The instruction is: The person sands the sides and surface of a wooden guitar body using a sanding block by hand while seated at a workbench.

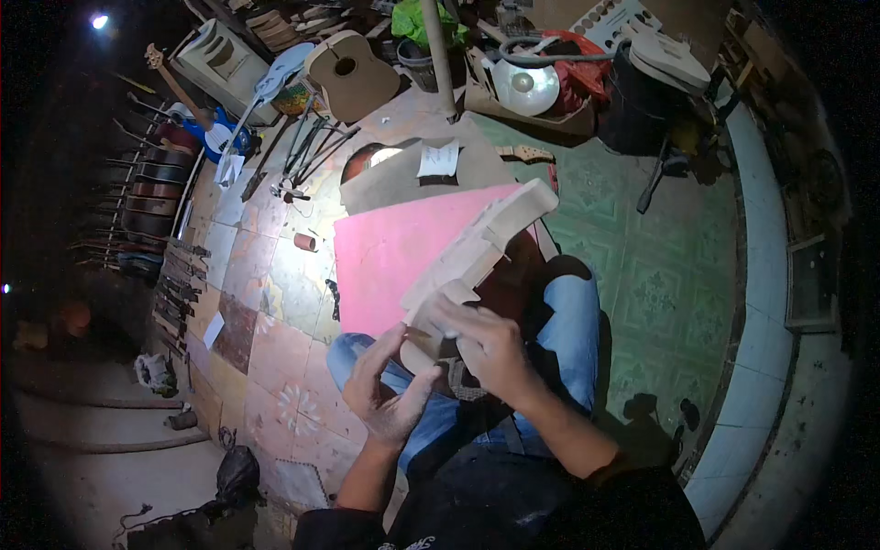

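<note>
Pale wooden guitar body: it (470,254) stands tipped up in front of the person, over the pink sheet (380,252) and between the bent knees in blue jeans (573,307)
Which way it lies: from the hands it goes up and to the right, away from the person
Long way of the wood: it slants from the low end by the hands to the far end at the upper right
Nearer hand: both are at the low end, but the right one reaches a bit farther up the wood
Left hand: this hand (383,396) is about half open, thumb well apart from the fingers, and it seems to hold the low end of the wood in between
Right hand: this hand (488,346) has its fingers close together and almost straight, laid over the wood; I cannot tell if it grips or has something small under the fingers
White paper: the sheet (439,159) on the brown board (486,156) has marks like writing, too small to read
Black shirt: pale letters show on the cloth (513,504), cut off at the bottom
Brands: I can make out none on the wood
</note>
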Demonstrator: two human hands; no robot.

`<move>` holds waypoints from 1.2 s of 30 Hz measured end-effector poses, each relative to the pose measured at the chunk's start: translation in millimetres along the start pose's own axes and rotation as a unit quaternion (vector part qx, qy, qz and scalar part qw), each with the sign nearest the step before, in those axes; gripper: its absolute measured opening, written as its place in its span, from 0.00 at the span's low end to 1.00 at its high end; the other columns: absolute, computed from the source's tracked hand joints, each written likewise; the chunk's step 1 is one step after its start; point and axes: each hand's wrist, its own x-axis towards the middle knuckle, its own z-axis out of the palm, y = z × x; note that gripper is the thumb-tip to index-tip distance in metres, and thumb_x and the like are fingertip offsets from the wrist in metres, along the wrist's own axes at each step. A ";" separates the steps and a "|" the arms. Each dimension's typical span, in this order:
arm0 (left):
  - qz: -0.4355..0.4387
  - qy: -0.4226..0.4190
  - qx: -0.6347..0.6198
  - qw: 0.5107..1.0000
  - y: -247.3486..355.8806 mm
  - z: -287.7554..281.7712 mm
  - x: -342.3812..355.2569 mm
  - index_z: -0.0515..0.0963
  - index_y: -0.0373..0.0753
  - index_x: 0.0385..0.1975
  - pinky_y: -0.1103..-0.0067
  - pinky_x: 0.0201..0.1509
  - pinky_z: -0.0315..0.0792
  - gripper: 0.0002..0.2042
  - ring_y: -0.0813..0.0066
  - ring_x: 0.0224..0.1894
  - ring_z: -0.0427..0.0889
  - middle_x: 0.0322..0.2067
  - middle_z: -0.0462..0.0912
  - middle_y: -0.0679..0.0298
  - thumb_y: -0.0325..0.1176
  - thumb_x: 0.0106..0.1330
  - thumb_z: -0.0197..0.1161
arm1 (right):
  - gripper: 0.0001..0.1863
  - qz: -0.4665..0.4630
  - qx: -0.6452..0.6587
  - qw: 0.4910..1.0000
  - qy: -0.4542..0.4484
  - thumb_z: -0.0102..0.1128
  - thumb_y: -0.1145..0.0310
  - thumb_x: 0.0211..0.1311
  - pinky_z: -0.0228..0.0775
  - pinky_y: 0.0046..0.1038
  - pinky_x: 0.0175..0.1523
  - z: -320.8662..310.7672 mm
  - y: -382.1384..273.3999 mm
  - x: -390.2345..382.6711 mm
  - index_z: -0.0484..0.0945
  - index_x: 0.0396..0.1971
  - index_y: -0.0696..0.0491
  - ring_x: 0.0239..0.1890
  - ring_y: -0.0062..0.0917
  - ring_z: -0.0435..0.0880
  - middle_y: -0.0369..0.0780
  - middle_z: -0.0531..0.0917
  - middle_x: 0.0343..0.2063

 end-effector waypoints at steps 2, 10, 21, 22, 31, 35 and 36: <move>0.036 0.001 0.019 0.999 -7.8 2.7 3.2 0.77 0.28 0.50 0.72 0.58 0.76 0.26 0.63 0.52 0.82 0.49 0.82 0.49 0.25 0.50 0.78 | 0.20 -0.017 -0.004 1.000 0.003 0.49 0.84 0.59 0.71 0.33 0.60 -1.4 3.8 5.4 0.80 0.51 0.62 0.57 0.38 0.81 0.52 0.80 0.54; -0.002 0.023 -0.003 1.000 -5.8 -0.4 4.0 0.77 0.27 0.51 0.72 0.56 0.76 0.27 0.62 0.50 0.83 0.47 0.83 0.48 0.26 0.50 0.78 | 0.21 -0.031 0.011 0.999 -0.005 0.49 0.84 0.59 0.70 0.34 0.62 -0.6 3.2 9.2 0.78 0.53 0.63 0.59 0.40 0.80 0.53 0.79 0.55; -0.057 0.073 -0.033 0.995 -8.9 0.2 6.7 0.77 0.28 0.52 0.72 0.55 0.76 0.27 0.64 0.51 0.83 0.47 0.83 0.51 0.29 0.51 0.77 | 0.24 -0.031 0.006 0.999 -0.024 0.48 0.83 0.55 0.69 0.33 0.63 5.7 11.9 -6.7 0.79 0.53 0.61 0.61 0.39 0.78 0.52 0.79 0.56; -0.058 0.074 -0.036 0.995 -7.8 2.1 7.5 0.77 0.28 0.52 0.72 0.55 0.76 0.27 0.64 0.51 0.83 0.47 0.83 0.51 0.29 0.51 0.77 | 0.24 -0.030 0.003 0.999 -0.024 0.48 0.83 0.55 0.69 0.33 0.63 2.3 8.9 0.4 0.79 0.53 0.61 0.61 0.39 0.78 0.52 0.79 0.56; -0.032 0.049 -0.002 0.998 -3.2 1.4 3.6 0.76 0.28 0.52 0.74 0.57 0.74 0.26 0.65 0.50 0.82 0.48 0.82 0.51 0.26 0.52 0.75 | 0.24 -0.029 -0.001 0.999 -0.023 0.48 0.84 0.53 0.70 0.35 0.61 2.9 0.7 12.9 0.79 0.52 0.62 0.59 0.39 0.79 0.54 0.80 0.54; -0.066 0.043 -0.002 0.997 -5.4 -5.0 1.4 0.76 0.28 0.52 0.75 0.56 0.75 0.27 0.66 0.50 0.82 0.48 0.82 0.52 0.26 0.51 0.76 | 0.26 -0.040 -0.006 0.999 -0.028 0.48 0.85 0.52 0.68 0.37 0.61 11.8 -17.5 -10.3 0.77 0.55 0.62 0.61 0.39 0.77 0.55 0.78 0.56; -0.067 0.036 -0.005 0.997 -5.9 -5.4 2.5 0.76 0.28 0.53 0.75 0.55 0.75 0.27 0.67 0.51 0.82 0.48 0.82 0.52 0.26 0.51 0.76 | 0.26 -0.045 -0.008 0.999 -0.023 0.49 0.84 0.53 0.68 0.38 0.62 10.5 -19.9 -13.3 0.77 0.55 0.63 0.61 0.41 0.77 0.55 0.77 0.56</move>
